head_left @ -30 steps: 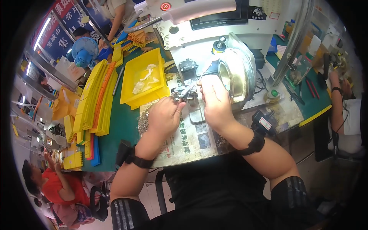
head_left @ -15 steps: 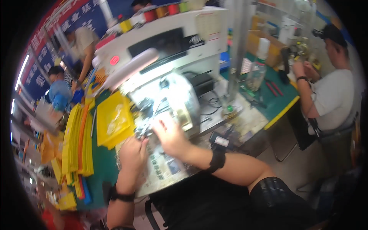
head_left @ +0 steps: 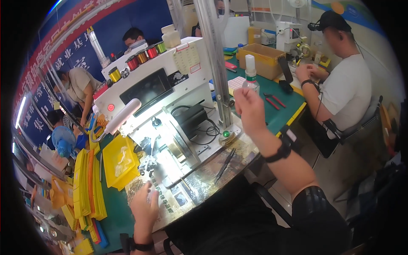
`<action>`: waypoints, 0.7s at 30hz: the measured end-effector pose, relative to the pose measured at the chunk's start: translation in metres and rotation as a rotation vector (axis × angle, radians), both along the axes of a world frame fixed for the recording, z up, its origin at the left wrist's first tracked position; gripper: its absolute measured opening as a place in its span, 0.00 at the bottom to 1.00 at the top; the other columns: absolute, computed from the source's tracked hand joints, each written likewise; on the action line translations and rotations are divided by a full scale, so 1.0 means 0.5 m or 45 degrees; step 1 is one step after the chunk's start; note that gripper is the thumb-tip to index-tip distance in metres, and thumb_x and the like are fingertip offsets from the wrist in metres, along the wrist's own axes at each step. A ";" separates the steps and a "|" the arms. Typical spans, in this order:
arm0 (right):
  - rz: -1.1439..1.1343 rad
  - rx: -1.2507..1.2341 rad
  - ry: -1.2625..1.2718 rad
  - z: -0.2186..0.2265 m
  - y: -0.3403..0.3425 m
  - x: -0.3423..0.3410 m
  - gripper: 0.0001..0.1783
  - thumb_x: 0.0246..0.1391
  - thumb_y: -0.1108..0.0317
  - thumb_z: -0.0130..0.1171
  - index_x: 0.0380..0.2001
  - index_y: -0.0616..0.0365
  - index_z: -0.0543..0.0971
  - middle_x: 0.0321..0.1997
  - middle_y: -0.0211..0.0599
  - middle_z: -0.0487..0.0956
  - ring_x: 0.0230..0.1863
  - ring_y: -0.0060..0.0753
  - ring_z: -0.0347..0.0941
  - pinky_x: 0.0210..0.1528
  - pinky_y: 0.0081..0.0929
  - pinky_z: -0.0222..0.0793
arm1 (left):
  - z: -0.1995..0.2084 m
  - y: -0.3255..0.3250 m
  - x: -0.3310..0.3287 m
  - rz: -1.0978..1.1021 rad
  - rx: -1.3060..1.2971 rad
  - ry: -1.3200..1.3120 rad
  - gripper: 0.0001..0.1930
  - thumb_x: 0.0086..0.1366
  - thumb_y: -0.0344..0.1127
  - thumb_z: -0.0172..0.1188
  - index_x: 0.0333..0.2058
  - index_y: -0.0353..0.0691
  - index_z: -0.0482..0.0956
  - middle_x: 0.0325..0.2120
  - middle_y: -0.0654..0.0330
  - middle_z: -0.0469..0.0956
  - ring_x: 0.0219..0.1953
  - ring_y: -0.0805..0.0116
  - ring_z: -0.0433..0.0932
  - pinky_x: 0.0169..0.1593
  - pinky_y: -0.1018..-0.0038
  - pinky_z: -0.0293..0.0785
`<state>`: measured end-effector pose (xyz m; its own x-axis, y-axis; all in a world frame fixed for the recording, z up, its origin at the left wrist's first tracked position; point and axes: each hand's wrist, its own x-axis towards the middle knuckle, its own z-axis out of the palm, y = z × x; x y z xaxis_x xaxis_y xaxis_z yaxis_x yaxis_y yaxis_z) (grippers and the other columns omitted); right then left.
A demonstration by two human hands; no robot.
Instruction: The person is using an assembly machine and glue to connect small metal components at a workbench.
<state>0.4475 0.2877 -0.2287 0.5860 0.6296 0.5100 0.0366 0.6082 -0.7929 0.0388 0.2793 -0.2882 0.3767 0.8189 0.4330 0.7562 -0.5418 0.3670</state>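
My right hand [head_left: 250, 111] is raised beside the clear upright post [head_left: 214, 63], fingertips pressed together; whatever they pinch is too small to make out. My left hand [head_left: 145, 207] is low at the bench's front edge, empty, with thumb and forefinger slightly apart. Just beyond it sits the small metal clamp fixture [head_left: 147, 165] of a white bench machine [head_left: 187, 91], brightly lit by a pinkish-white lamp [head_left: 123, 117]. The machine has a dark screen [head_left: 146, 93], a round metal wheel [head_left: 180, 146] and several spools of coloured wire [head_left: 141, 56] on top.
A yellow tray [head_left: 108, 170] with pale pieces and stacked yellow strips [head_left: 83, 182] lie left. Black tweezers [head_left: 225, 165] rest on the bench. Right are red-handled pliers [head_left: 275, 102], a clear bottle [head_left: 250, 80], a cardboard box [head_left: 259, 59] and a seated co-worker [head_left: 348, 85].
My hands have come apart from the clamp fixture. The right has swung up and right to the post; the left has dropped back slightly. The view has shifted, and the tweezers now show.
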 end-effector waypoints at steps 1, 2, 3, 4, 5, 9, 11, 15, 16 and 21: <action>-0.056 0.036 0.011 0.021 0.017 0.026 0.08 0.65 0.65 0.59 0.35 0.59 0.77 0.26 0.17 0.70 0.24 0.07 0.59 0.25 0.11 0.53 | -0.010 -0.003 0.004 -0.010 0.045 -0.007 0.19 0.63 0.33 0.63 0.52 0.33 0.79 0.43 0.48 0.83 0.42 0.55 0.82 0.49 0.66 0.76; -0.063 0.052 0.008 0.041 0.029 0.045 0.08 0.65 0.65 0.59 0.35 0.59 0.77 0.26 0.17 0.70 0.24 0.07 0.59 0.25 0.11 0.53 | -0.018 -0.002 0.004 -0.017 0.061 -0.010 0.19 0.63 0.33 0.63 0.52 0.33 0.79 0.43 0.48 0.83 0.42 0.55 0.82 0.49 0.66 0.76; -0.117 0.074 -0.066 0.059 0.040 0.059 0.08 0.65 0.66 0.59 0.38 0.60 0.78 0.28 0.19 0.72 0.26 0.08 0.62 0.27 0.12 0.56 | -0.025 -0.002 0.004 -0.035 0.083 -0.027 0.19 0.63 0.33 0.63 0.52 0.33 0.79 0.43 0.49 0.83 0.42 0.56 0.82 0.49 0.66 0.76; -0.172 0.097 -0.140 0.077 0.054 0.074 0.08 0.65 0.66 0.60 0.40 0.61 0.78 0.29 0.21 0.74 0.28 0.09 0.65 0.29 0.12 0.59 | -0.029 0.001 0.006 -0.053 0.106 -0.044 0.19 0.62 0.33 0.63 0.51 0.33 0.79 0.43 0.49 0.83 0.42 0.56 0.82 0.49 0.66 0.76; -0.213 0.205 -0.164 0.095 0.076 0.085 0.13 0.59 0.63 0.65 0.38 0.64 0.81 0.28 0.24 0.77 0.31 0.16 0.70 0.36 0.18 0.68 | -0.030 0.004 0.008 -0.060 0.145 -0.027 0.19 0.62 0.33 0.64 0.51 0.34 0.79 0.43 0.49 0.83 0.41 0.57 0.82 0.48 0.66 0.76; -0.527 0.135 -0.575 0.171 0.122 0.100 0.19 0.57 0.57 0.65 0.38 0.66 0.81 0.30 0.34 0.78 0.33 0.26 0.73 0.40 0.24 0.70 | -0.006 -0.012 0.029 -0.034 0.029 -0.094 0.18 0.60 0.34 0.66 0.48 0.33 0.80 0.42 0.46 0.82 0.42 0.50 0.82 0.49 0.63 0.76; -0.569 0.156 -0.575 0.188 0.120 0.105 0.18 0.59 0.58 0.63 0.37 0.66 0.81 0.29 0.33 0.76 0.31 0.25 0.72 0.39 0.25 0.69 | -0.005 -0.013 0.026 -0.059 0.010 -0.115 0.18 0.59 0.33 0.67 0.47 0.33 0.81 0.42 0.47 0.83 0.42 0.51 0.82 0.48 0.64 0.76; -0.203 0.206 -0.086 0.145 0.042 0.089 0.12 0.61 0.64 0.57 0.30 0.62 0.79 0.25 0.28 0.71 0.28 0.21 0.65 0.33 0.23 0.63 | 0.006 -0.038 0.022 -0.074 -0.015 -0.177 0.18 0.57 0.33 0.68 0.47 0.34 0.82 0.41 0.48 0.83 0.42 0.52 0.82 0.48 0.64 0.77; -0.034 0.249 0.017 0.107 0.020 0.078 0.11 0.62 0.65 0.56 0.27 0.59 0.77 0.25 0.26 0.69 0.27 0.19 0.63 0.32 0.22 0.60 | 0.007 -0.043 0.026 -0.102 -0.036 -0.213 0.18 0.57 0.32 0.67 0.46 0.34 0.82 0.41 0.48 0.83 0.42 0.54 0.82 0.47 0.66 0.77; 0.636 -0.099 0.184 -0.118 -0.098 -0.139 0.08 0.65 0.69 0.51 0.30 0.56 0.74 0.28 0.21 0.69 0.31 0.15 0.63 0.36 0.16 0.59 | 0.026 -0.072 0.063 -0.286 -0.200 -0.431 0.13 0.59 0.28 0.65 0.44 0.34 0.83 0.39 0.51 0.84 0.40 0.61 0.83 0.42 0.71 0.76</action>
<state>0.3782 0.2385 -0.2875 0.2653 0.8831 0.3871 -0.3559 0.4628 -0.8119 0.0705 0.2436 -0.2751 0.4116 0.7984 0.4394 0.4487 -0.5972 0.6648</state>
